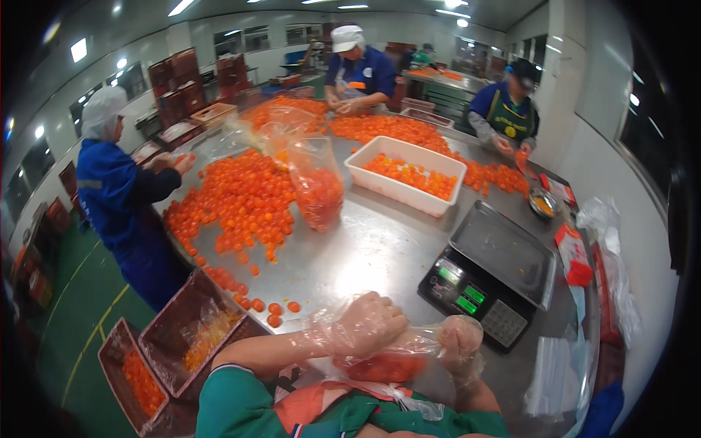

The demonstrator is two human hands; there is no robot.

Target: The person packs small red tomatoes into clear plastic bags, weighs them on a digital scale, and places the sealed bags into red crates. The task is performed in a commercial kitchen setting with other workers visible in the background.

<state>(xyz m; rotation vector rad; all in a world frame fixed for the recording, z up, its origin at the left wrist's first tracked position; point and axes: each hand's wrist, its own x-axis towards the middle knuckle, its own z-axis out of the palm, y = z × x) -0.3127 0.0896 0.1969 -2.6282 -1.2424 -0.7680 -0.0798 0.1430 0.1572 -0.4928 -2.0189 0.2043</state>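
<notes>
My left hand [369, 324], in a clear plastic glove, is closed on the gathered top of a clear plastic bag [386, 366]. Orange balls that look like egg yolks fill the bag's lower part, close to my body at the table's near edge. Also gloved, my right hand [459, 340] grips the other side of the bag's mouth, and plastic stretches between my two fists. Just beyond my right hand stands a black digital scale [482, 279] with lit green displays and a bare metal pan. A few loose yolks [275, 309] lie left of my left hand.
Yolk heaps [246, 197], a filled upright bag [316, 186] and a white tub [405, 175] occupy the steel table [350, 257]. Crates [186, 334] stand at left. Red packets [572, 254] and plastic sheets [553, 378] lie at right. Co-workers [128, 191] stand around the table.
</notes>
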